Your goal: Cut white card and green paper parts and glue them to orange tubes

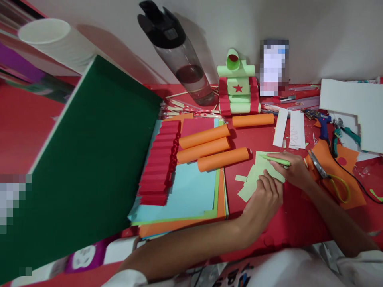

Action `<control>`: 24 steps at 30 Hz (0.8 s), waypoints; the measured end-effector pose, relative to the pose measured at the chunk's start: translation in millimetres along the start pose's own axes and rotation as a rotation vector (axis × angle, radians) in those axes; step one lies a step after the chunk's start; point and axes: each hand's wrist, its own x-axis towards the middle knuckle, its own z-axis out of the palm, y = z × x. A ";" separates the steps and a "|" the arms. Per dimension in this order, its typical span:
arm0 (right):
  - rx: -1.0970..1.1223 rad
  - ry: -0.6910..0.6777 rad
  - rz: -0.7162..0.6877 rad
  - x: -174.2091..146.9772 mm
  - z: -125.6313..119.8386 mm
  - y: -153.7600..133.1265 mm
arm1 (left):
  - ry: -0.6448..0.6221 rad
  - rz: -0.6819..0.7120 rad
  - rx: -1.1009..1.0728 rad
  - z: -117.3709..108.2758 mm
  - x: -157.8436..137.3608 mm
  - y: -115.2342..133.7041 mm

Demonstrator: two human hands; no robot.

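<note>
A light green pen [279, 160] is gripped in my right hand [295, 170], its tip touching a sheet of pale green paper [261, 157]. My left hand [266, 195] presses on the same paper with bent fingers close together, just below the pen. Another pale green piece [247, 187] lies partly under that sheet, and a small pale strip [240, 178] is at its left. Several rolled orange paper tubes [223, 159] lie to the left of my hands. Part of the sheet is hidden by my fingers.
Left are pleated red paper [158, 159], coloured sheets [191, 191] and a raised green board [89, 159]. Behind stand a bottle [191, 67], a green-and-red paper model [238, 97] and a phone [271, 71]. Right are scissors [318, 164], a glue gun [324, 125] and pliers [336, 135].
</note>
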 end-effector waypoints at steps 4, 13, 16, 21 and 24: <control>0.007 -0.032 -0.019 0.5 0.3 0.7 | -0.003 0.003 0.003 -0.5 0.3 -0.5; -0.018 0.012 -0.022 1.0 2.1 1.1 | 0.012 0.019 0.103 2.5 -0.9 1.3; -0.026 -0.012 -0.017 1.2 3.0 1.3 | 0.018 0.024 0.123 2.2 -0.9 0.8; -0.028 0.053 -0.006 1.2 1.9 0.6 | 0.021 0.024 0.129 1.9 -0.9 0.4; -0.018 -0.024 -0.034 0.1 -0.1 -0.4 | 0.014 0.015 0.100 1.2 -0.5 0.5</control>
